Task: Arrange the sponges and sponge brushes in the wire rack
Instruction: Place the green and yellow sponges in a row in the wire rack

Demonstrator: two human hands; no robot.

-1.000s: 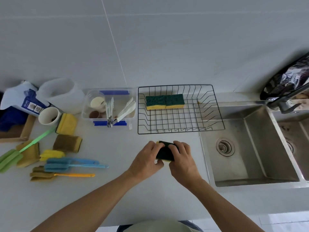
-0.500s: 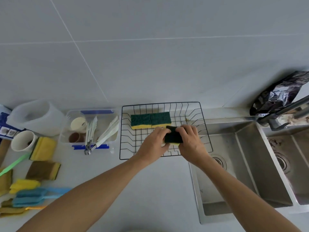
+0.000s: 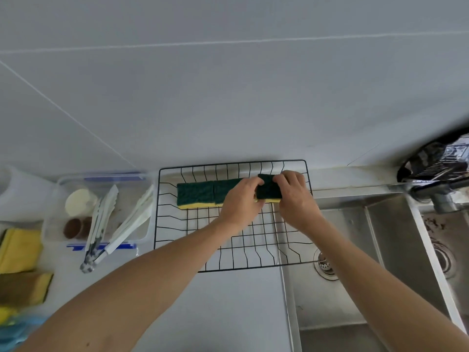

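Observation:
A black wire rack (image 3: 162, 212) sits on the white counter against the wall. Two green-and-yellow sponges (image 3: 200, 194) lie side by side along its back. Both hands grip a third green-and-yellow sponge (image 3: 268, 190) at the right end of that row, inside the rack. My left hand (image 3: 239, 201) pinches its left end and partly covers the second sponge. Over the right end closes my right hand (image 3: 295, 196). More yellow and brown sponges (image 3: 20, 250) lie at the far left, with blue sponge brushes (image 3: 15, 329) blurred at the bottom left corner.
A clear plastic tub (image 3: 50, 222) with white tongs (image 3: 132, 224) and small cups stands left of the rack. A steel double sink (image 3: 355, 288) lies right of it, the rack's right side overhanging it. A tap (image 3: 436, 191) and a dark bag (image 3: 436, 161) are at the far right.
Both hands carried the third sponge from the counter in front of the rack up into the rack, to the right end of the sponge row. The camera view has tilted and shifted right.

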